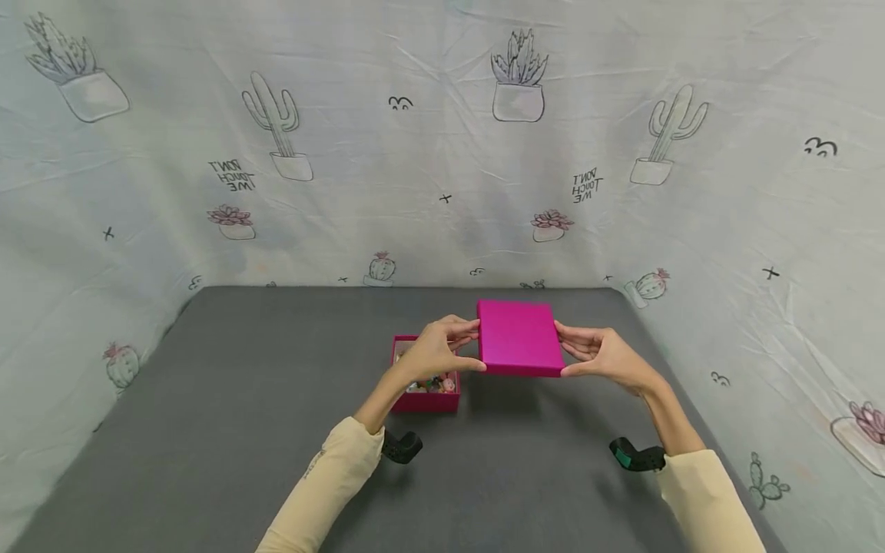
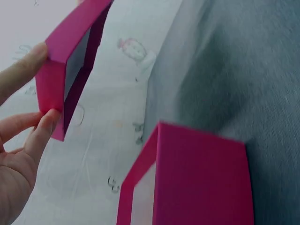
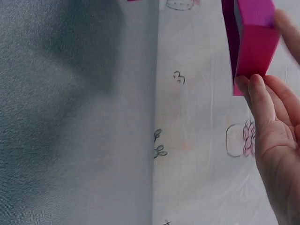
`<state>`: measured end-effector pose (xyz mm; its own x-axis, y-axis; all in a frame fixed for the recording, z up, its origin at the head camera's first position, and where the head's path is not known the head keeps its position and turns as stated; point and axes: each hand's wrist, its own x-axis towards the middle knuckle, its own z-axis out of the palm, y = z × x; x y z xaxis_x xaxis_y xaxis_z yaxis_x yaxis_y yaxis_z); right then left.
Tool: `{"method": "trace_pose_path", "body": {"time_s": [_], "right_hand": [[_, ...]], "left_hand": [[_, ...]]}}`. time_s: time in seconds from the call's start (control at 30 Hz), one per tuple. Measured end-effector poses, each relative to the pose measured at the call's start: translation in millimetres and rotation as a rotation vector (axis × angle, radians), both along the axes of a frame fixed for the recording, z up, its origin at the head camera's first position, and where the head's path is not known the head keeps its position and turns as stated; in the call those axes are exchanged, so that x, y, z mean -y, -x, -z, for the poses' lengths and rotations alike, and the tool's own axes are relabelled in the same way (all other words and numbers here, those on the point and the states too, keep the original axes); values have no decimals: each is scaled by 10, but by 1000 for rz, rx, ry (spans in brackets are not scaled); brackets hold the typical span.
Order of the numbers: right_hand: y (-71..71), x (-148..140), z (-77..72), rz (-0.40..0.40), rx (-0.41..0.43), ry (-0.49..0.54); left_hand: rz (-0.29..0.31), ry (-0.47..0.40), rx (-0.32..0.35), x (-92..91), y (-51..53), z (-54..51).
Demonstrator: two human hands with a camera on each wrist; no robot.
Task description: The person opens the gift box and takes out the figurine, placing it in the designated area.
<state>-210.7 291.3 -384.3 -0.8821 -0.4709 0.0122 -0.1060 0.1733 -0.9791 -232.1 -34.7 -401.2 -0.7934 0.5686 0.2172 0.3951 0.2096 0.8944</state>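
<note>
A square magenta box lid [image 1: 522, 336] is held up above the table between both hands, its flat top facing the head camera. The left hand [image 1: 437, 349] pinches its left side between thumb and fingers, and the right hand [image 1: 608, 358] grips the right side in the same way. In both wrist views the lid [image 2: 52, 89] [image 3: 255, 47] shows its hollow underside, with nothing seen inside. Behind the left forearm stands the open magenta box base [image 1: 425, 402], partly hidden. Small colourful figures [image 1: 442, 384] lie in it; their exact kind is too small to tell.
The grey table [image 1: 276, 369] spreads out around the box base. White fabric printed with cacti [image 1: 415, 153] hangs behind the table and along both sides. A black wrist device sits on the left wrist [image 1: 402, 447] and another on the right [image 1: 636, 456].
</note>
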Motion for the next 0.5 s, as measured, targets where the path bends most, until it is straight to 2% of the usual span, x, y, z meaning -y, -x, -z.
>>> {"method": "trace_pose_path", "body": {"time_s": [0.1, 0.17, 0.23, 0.4, 0.5], "right_hand": [[3, -19, 25, 26, -22, 53], [-11, 8, 40, 87, -22, 83], [-31, 57, 51, 196, -5, 95], [-74, 178, 1, 522, 109, 94], [-68, 202, -61, 598, 158, 94]], "left_hand": [[-22, 14, -42, -106, -13, 19], [-27, 36, -74, -178, -25, 31], [-29, 77, -120, -250, -41, 40], [-46, 183, -255, -377, -80, 84], [-78, 230, -344, -405, -106, 138]]}}
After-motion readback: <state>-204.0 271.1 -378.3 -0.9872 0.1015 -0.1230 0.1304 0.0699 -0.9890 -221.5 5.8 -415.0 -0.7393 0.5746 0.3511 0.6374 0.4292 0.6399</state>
